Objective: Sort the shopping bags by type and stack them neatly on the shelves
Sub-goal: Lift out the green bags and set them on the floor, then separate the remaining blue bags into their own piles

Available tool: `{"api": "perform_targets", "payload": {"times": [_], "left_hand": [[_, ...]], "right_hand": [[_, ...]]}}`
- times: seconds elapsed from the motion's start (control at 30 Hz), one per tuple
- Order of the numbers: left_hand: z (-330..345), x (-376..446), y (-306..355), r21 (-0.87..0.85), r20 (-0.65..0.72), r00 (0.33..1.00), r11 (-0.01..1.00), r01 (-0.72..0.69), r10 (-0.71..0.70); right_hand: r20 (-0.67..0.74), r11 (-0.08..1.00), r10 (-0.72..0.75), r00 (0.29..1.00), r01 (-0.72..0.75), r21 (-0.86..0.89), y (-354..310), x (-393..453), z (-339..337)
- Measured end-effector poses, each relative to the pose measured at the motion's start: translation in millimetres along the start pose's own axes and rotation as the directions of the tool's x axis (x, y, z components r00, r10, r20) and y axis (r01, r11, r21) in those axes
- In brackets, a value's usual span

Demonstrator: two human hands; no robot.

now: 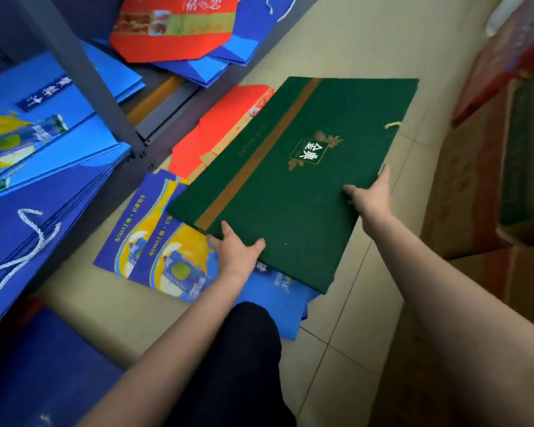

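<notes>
- The left hand [239, 251] reaches forward and grips the near edge of the flat green bag [293, 183], thumb on top.
- The right hand [372, 195] holds the right edge, thumb on top.
- The green bag, matte paper with a brown stripe, is tilted above blue bags [167, 251] and red bags [225, 124] on the tiled floor [346, 57].
- To the left, glossy stacked blue bags [43, 155] with white cord lie on the grey metal shelf [84, 72].

Green bag [293, 180] in both hands
</notes>
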State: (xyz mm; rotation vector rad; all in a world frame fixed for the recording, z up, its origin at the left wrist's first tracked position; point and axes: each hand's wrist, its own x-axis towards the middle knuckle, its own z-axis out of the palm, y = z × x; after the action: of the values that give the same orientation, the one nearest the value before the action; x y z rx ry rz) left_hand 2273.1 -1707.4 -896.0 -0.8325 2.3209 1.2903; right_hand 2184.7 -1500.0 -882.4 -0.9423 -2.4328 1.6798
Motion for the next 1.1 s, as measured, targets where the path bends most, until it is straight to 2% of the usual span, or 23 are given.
{"api": "perform_targets", "payload": {"times": [0.1,0.17,0.23,0.3,0.4,0.47,0.57,0.63,0.67,0.73,0.87,1.03,1.1], "left_hand": [[19.7,8.9,16.3,0.016,0.046,0.999,1.000,0.023,-0.024],[25.1,14.8,18.6,0.019,0.010,1.000,1.000,0.011,-0.011],[24.2,21.7,17.3,-0.025,-0.040,0.999,1.000,-0.002,0.001],[23.5,35.4,16.2,-0.163,-0.095,0.996,0.987,-0.010,-0.006],[32.3,68.3,18.9,-0.352,-0.184,0.981,0.936,-0.007,-0.061],[47.4,84.7,36.8,-0.396,-0.120,0.991,0.918,0.003,-0.055],[51.6,77.2,93.6,-0.439,0.084,0.990,0.896,-0.064,0.112],[53.2,75.3,112.4,-0.361,0.236,0.948,0.925,-0.120,0.215],[52.8,78.2,114.1,-0.274,0.263,0.933,0.946,-0.172,0.246],[47.1,84.1,105.7,-0.073,0.223,0.939,0.965,-0.253,0.264],[35.1,93.4,71.8,0.152,0.183,0.928,0.924,-0.351,0.323],[10.1,86.3,27.2,0.296,0.129,0.905,0.855,-0.426,0.406],[-9.5,77.5,1.5,0.358,0.074,0.889,0.820,-0.446,0.452]], "right_hand": [[0.059,0.984,0.108,0.992,-0.098,-0.148,34.4,-18.4,7.8],[0.062,0.983,0.145,0.987,-0.136,-0.126,55.0,-28.4,18.3],[0.003,0.987,0.150,0.989,-0.149,-0.058,56.8,-20.8,24.5],[-0.085,0.991,0.128,0.988,-0.131,-0.027,39.8,-3.3,17.9],[-0.185,0.996,0.012,0.983,-0.027,-0.080,3.9,26.1,-12.1],[-0.216,0.994,-0.085,0.973,0.066,-0.092,-21.0,48.5,-35.3],[-0.190,0.976,-0.110,0.976,0.070,-0.207,-44.0,100.7,-49.0],[-0.076,0.921,-0.052,0.996,0.019,-0.389,-47.3,122.0,-46.5],[-0.012,0.869,-0.021,1.000,0.012,-0.495,-47.4,121.4,-40.5],[0.134,0.788,-0.015,0.991,0.094,-0.609,-38.6,110.9,-21.2],[0.378,0.776,-0.038,0.925,0.266,-0.573,-9.7,84.1,21.7],[0.405,0.826,-0.078,0.911,0.286,-0.485,9.3,55.2,51.6],[0.464,0.821,-0.117,0.878,0.349,-0.452,12.4,35.8,67.4]]}}
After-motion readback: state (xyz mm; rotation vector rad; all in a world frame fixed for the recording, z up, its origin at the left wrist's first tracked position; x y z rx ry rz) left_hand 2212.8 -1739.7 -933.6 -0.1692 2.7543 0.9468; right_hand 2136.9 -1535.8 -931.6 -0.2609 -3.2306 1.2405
